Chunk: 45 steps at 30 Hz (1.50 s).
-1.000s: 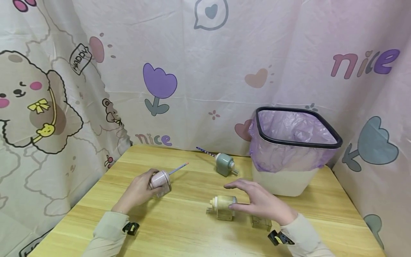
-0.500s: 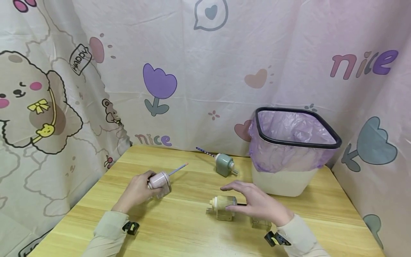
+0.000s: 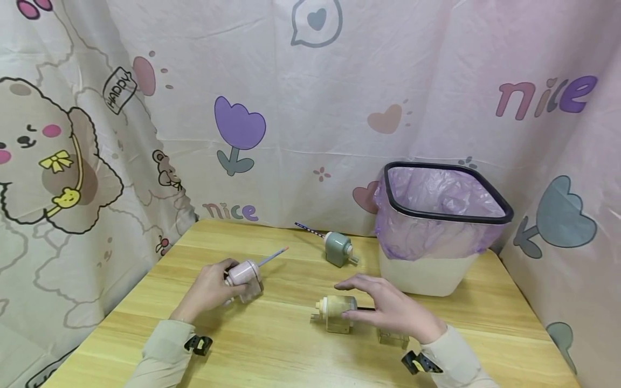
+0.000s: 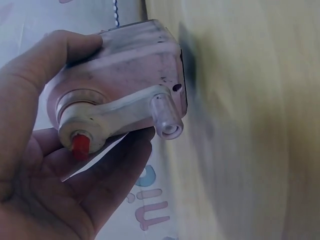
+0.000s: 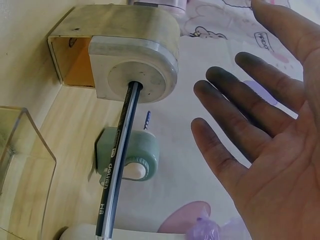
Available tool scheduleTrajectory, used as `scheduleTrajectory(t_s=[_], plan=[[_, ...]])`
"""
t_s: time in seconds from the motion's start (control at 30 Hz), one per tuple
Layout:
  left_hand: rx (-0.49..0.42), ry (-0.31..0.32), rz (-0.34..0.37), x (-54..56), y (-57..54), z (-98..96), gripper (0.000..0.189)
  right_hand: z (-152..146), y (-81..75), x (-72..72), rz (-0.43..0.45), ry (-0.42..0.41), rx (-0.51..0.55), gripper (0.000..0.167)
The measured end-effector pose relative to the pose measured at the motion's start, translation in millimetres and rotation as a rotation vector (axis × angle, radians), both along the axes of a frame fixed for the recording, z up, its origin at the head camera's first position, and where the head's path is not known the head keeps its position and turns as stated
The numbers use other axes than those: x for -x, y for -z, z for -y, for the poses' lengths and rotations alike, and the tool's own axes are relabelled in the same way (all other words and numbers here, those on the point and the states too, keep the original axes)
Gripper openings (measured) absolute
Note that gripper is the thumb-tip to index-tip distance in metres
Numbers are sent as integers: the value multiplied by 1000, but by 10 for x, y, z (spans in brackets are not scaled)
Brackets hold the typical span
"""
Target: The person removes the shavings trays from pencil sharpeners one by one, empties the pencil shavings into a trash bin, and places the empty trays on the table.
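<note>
My left hand (image 3: 209, 288) grips a pale pink crank pencil sharpener (image 3: 244, 273) at the left of the table, thumb and fingers on opposite sides of its body. A blue pencil (image 3: 273, 256) sticks out of its far end. In the left wrist view, the sharpener's crank (image 4: 127, 107) and a red tip (image 4: 80, 147) face the camera. My right hand (image 3: 395, 307), fingers spread, hovers beside a yellow crank sharpener (image 3: 338, 314) lying on the table. A dark pencil (image 5: 118, 160) is in that sharpener's hole. The yellow sharpener's shavings compartment is open in the right wrist view.
A green sharpener (image 3: 338, 249) with a dotted pencil (image 3: 309, 230) stands farther back. A clear yellowish drawer (image 3: 393, 338) lies below the right hand. At the back right is a white bin (image 3: 422, 275) with a purple liner. A printed curtain (image 3: 310, 108) borders the table.
The pink sharpener has shifted slightly right and tilted in my left hand's grip. My right hand has moved slightly left, uncovering the dark pencil.
</note>
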<state>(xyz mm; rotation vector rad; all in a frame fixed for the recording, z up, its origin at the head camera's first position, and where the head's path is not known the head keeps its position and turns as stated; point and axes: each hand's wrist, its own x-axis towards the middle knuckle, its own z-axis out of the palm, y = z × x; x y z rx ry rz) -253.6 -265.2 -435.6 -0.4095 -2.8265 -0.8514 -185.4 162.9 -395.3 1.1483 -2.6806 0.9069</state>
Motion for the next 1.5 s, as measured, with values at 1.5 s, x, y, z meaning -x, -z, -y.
scheduleTrajectory(t_s=[1.5], plan=[[-228, 309, -4, -287, -725, -1129, 54, -445, 97, -19, 246, 19, 341, 44]])
